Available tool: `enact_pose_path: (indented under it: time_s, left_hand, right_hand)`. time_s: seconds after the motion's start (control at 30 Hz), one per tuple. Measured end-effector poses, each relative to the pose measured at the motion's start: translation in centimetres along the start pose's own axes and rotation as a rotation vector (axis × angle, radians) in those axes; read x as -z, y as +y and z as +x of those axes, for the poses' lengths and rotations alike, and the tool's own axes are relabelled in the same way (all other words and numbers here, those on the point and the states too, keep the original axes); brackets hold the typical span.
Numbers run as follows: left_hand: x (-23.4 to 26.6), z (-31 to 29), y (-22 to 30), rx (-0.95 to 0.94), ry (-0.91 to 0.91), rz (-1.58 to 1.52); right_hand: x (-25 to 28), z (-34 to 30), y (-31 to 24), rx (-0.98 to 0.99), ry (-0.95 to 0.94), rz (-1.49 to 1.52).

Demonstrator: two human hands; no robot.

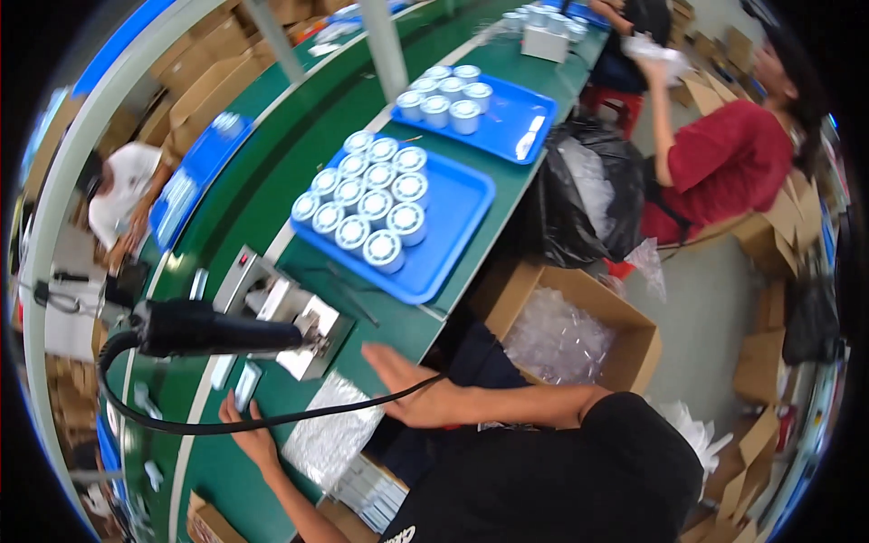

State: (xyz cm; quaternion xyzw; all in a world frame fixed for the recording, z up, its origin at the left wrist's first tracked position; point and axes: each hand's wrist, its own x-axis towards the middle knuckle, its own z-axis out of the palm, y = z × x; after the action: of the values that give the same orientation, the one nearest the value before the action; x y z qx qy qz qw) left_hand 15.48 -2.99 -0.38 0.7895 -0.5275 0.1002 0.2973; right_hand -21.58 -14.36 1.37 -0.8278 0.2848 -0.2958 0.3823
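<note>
I see my left hand (pixel 252 441) flat and open on the green bench (pixel 272 195) beside the crinkled silver foil sheet (pixel 330 433). My right hand (pixel 412 389), fingers spread and empty, hovers just right of that sheet. Beyond it sits the black heat gun (pixel 208 328), then the blue plastic tray (pixel 425 240) of round white-lidded jars (pixel 367 204).

Jars (pixel 367 204) on tray (pixel 453 240); box (pixel 625 339) right.
</note>
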Motion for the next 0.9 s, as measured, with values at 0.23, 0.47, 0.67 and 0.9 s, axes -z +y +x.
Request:
enact_pose_path:
  time_s: [0.23, 0.47, 0.67, 0.9]
  left_hand:
    - [0.5, -0.4, 0.4, 0.033, 0.021, 0.017]
    - [1.0, -2.4, 2.4, 0.324, 0.147, -0.642]
    - [3.5, -6.9, 6.5, 0.632, 0.156, -1.649]
    - [1.6, -7.6, 12.1, 0.638, 0.062, -1.753]
  right_hand:
    - [12.3, -1.3, 1.8, 0.032, -0.645, 0.713]
    - [16.0, 6.2, 8.3, -0.177, 0.417, 0.094]
    - [14.0, 9.4, 10.2, -0.125, 0.376, -0.371]
    - [13.3, 9.1, 10.4, -0.202, 0.573, 0.23]
